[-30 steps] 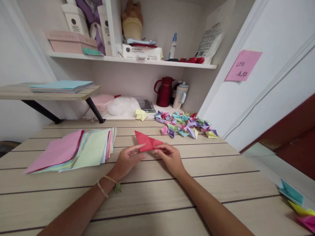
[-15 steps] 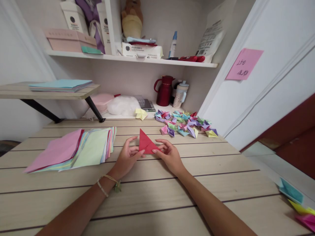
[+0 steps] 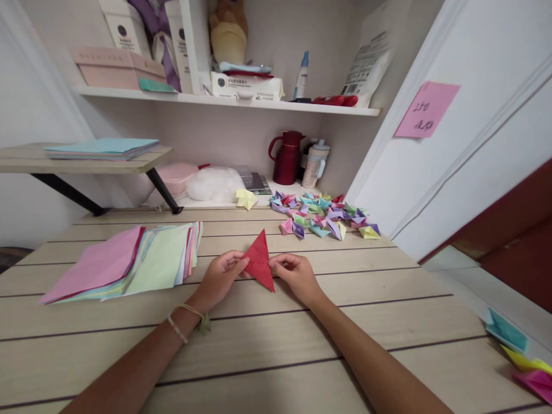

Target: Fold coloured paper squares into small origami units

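Observation:
A folded red paper (image 3: 260,262) with pointed ends is held just above the wooden table (image 3: 267,339), near its middle. My left hand (image 3: 222,277) pinches its left edge with thumb and fingers. My right hand (image 3: 295,275) pinches its right edge the same way. The paper stands on end, one tip up and one tip down towards me. A fanned stack of coloured paper sheets (image 3: 129,261) lies to the left of my hands. A heap of small folded paper pieces (image 3: 324,215) in several colours lies beyond my right hand.
A red jug (image 3: 286,158) and a pale cup (image 3: 314,165) stand at the back by the wall. A white door (image 3: 457,155) with a pink note (image 3: 426,109) runs along the right. More folded pieces (image 3: 520,356) lie at the right edge. Shelves hang above.
The red paper has been turned in my hands, from lying wide and flat to standing on end with a tip pointing down. Both hands kept hold of it.

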{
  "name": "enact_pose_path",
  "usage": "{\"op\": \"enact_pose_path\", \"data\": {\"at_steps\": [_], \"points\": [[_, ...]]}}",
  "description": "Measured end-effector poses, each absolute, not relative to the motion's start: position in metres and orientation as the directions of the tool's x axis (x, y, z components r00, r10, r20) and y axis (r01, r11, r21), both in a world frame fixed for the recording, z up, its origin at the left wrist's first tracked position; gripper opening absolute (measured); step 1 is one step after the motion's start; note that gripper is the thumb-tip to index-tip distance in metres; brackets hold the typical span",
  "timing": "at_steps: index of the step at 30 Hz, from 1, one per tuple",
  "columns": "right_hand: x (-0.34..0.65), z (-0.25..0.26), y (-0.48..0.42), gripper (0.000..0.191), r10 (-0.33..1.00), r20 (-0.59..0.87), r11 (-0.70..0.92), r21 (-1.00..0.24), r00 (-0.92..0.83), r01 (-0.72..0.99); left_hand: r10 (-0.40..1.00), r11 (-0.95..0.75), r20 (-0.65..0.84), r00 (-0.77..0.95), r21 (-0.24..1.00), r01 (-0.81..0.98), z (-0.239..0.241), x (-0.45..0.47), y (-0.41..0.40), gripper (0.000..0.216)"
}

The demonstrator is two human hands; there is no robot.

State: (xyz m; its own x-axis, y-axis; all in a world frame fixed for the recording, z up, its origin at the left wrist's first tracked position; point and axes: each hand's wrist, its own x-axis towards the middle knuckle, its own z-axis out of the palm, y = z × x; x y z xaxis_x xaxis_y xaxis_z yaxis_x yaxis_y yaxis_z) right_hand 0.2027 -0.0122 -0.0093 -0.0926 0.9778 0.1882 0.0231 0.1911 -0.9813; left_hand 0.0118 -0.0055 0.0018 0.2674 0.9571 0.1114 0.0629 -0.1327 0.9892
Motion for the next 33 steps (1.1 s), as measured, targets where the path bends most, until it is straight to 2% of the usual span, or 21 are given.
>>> {"op": "enact_pose_path", "data": {"at_steps": [7, 15, 27, 30, 33], "points": [[0.1969, -0.0064, -0.0164, 0.021, 0.984, 0.163, 0.159, -0.985, -0.068, -0.064, 0.958, -0.090, 0.078, 0.276, 0.995, 0.031, 0.0056, 0.0102, -0.0051, 0.019], [0.1944, -0.0045, -0.0197, 0.022, 0.987, 0.154, 0.152, -0.988, -0.055, -0.027, 0.952, -0.059, 0.065, 0.299, 0.998, -0.031, 0.0056, 0.0100, -0.0046, 0.020], [0.1930, -0.0015, -0.0211, 0.027, 0.987, 0.101, 0.069, -0.968, -0.127, -0.240, 0.947, -0.007, 0.015, 0.321, 1.000, -0.026, 0.0065, 0.0066, -0.0054, 0.024], [0.1932, -0.0028, -0.0217, 0.041, 0.977, 0.130, 0.098, -0.978, -0.168, -0.186, 0.940, 0.014, 0.002, 0.341, 0.999, -0.044, 0.0061, 0.0072, -0.0057, 0.026], [0.1946, -0.0045, -0.0225, 0.031, 0.960, 0.217, 0.215, -0.976, -0.175, -0.029, 0.932, 0.034, -0.009, 0.362, 0.997, -0.063, 0.0077, 0.0081, -0.0065, 0.030]]}}
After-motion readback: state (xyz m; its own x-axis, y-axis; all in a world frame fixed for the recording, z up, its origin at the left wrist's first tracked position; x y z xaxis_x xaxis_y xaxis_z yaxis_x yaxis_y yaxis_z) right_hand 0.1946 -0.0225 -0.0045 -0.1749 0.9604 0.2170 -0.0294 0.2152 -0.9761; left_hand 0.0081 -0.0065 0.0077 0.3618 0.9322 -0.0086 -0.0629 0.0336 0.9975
